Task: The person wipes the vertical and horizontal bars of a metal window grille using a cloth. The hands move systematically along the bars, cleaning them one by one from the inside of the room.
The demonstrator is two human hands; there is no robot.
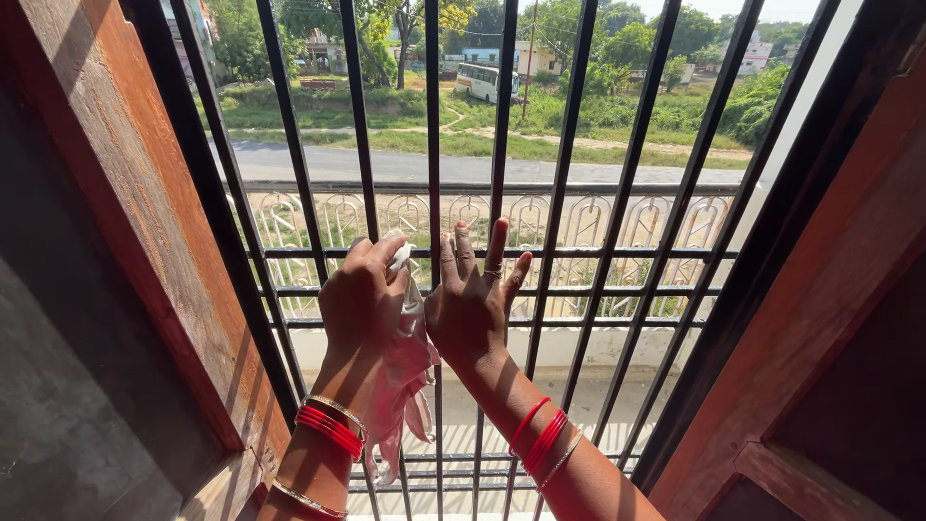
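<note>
Head view looks out through a black window grille (598,253) of upright and crosswise bars, set in a reddish-brown wooden window frame (125,193). The left hand (364,297) is curled shut around a pale pink-white cloth (405,376), pressing its top against one upright bar near a crossbar; the rest of the cloth hangs loose below the hand, past the wrist. Just beside it, the right hand (473,299) is held open and flat with fingers spread upward, its palm toward the grille at the next upright bar; whether it touches the bar, I cannot tell. Both wrists carry red bangles (330,430) with thin metal ones alongside. Beyond the bars lie a pale patterned balcony railing (579,224), a grey road (386,164), grass and trees, and a white bus (485,82) far off.
</note>
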